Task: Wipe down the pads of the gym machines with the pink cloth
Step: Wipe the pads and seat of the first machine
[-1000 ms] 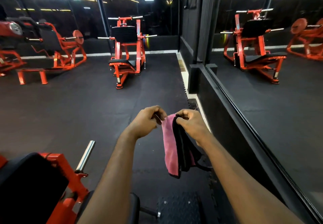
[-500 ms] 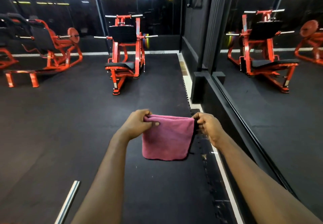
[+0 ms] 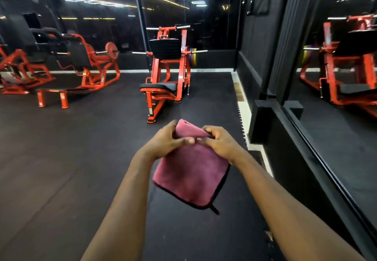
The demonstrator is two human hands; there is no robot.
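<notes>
Pink plush cloth [image 3: 189,177] with a dark sewn edge hangs folded between two bare forearms. It is held in the air above the black rubber floor [image 3: 81,158], well apart from every machine. The left hand [image 3: 167,140] grips its upper edge from one side, fingers curled and thumb pressed to the fabric. The right hand [image 3: 220,142] grips the same edge from the other side, fingers curled over the top fold. The fingertips of the two hands come almost together at the middle of the cloth. The lower part of the cloth slants down, and a short dark tab [image 3: 214,209] sticks out at its lowest corner.

Beyond the hands, mid-floor, stands an orange-red steel gym machine [image 3: 163,97] with a black seat pad [image 3: 159,86] low down and a black back pad [image 3: 165,48] above it. Chrome bars jut from its sides, and coloured weight plates [image 3: 192,56] show just behind it on the mirror side. Further left is a second orange-red machine [image 3: 91,65] with a tilted black pad and a round orange plate on a bar. A low orange bench-like frame [image 3: 53,95] sits on the floor before it. Along the right wall a large mirror [image 3: 336,138] reflects another orange-red machine. The far wall is dark glass showing reflected strip lights.
</notes>
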